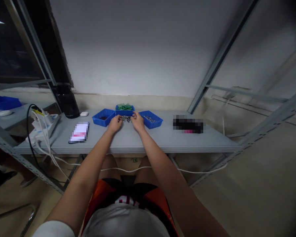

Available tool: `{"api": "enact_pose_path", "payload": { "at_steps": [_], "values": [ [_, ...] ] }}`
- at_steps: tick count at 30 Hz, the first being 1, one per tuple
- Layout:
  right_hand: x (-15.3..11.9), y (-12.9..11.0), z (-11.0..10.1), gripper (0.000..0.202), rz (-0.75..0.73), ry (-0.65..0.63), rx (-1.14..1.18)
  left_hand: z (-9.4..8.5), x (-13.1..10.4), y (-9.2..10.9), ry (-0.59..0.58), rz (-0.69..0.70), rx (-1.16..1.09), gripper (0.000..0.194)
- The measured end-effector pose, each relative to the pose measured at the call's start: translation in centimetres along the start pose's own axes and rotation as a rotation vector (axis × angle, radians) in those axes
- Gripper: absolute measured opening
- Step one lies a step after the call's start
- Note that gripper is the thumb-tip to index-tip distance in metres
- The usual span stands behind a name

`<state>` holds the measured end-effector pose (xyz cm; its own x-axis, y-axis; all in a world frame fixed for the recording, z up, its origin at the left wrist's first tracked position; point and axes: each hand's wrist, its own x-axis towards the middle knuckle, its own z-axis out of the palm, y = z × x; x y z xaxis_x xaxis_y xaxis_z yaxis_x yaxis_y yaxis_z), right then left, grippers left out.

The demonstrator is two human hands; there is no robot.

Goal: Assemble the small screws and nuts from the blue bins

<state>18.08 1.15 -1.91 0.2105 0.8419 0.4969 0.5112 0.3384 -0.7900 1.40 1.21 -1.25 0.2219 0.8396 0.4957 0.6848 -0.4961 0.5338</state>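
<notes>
A grey table is seen stretched across the middle of the view, held in a metal rack frame against a pale wall. On the table, three blue bins are set in a cluster at 12 o'clock from the seated person. The left bin is placed at about 10 o'clock from the hands and shows something dark inside. The middle bin is placed at 12 o'clock, furthest back, and is filled with green pieces. The right bin lies at about 2 o'clock and holds small metal parts.

Between the bins, just in front of the middle one, a small pile of metal parts is laid on the table. The left hand is rested at 9 o'clock of the pile and the right hand at 3 o'clock, both touching it. The fingers of both hands are curled down onto the parts; whether any single part is pinched cannot be told.

At 9 o'clock, well apart from the hands, a power strip with white cables is seen at the table's left end. A white mouse-like object is set near the left bin.
</notes>
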Motion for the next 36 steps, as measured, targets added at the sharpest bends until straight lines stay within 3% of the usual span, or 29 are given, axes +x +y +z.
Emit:
{"api": "enact_pose_path", "payload": {
  "at_steps": [3,8,15,20,28,31,36],
  "values": [
    [-0.5,0.1,0.2,0.027,-0.046,-0.079,-0.153,-0.1,-0.1,0.1,-0.030,0.011,0.069,0.023],
    [-0.9,0.6,-0.2,0.023,0.024,-0.143,-0.370,-0.2,-0.5,0.4,-0.091,0.000,0.227,0.025],
    [-1.0,0.5,-0.4,0.022,0.027,-0.171,-0.409,0.1,-0.2,1.5,-0.148,-0.039,0.408,0.041],
    [-1.0,0.5,-0.3,0.021,0.006,-0.171,-0.461,0.4,1.0,2.2,-0.243,0.014,0.531,0.033],
    [-0.8,0.3,-0.1,0.018,-0.006,-0.197,-0.373,0.1,1.5,1.7,-0.201,0.071,0.501,0.027],
    [-0.8,0.1,0.0,0.024,-0.052,-0.217,-0.308,-0.1,1.0,1.9,-0.149,0.095,0.478,0.028],
    [-1.0,-0.3,0.2,0.025,-0.151,-0.300,-0.136,-0.1,-0.3,1.8,-0.168,0.143,0.301,0.023]
  ]
}}
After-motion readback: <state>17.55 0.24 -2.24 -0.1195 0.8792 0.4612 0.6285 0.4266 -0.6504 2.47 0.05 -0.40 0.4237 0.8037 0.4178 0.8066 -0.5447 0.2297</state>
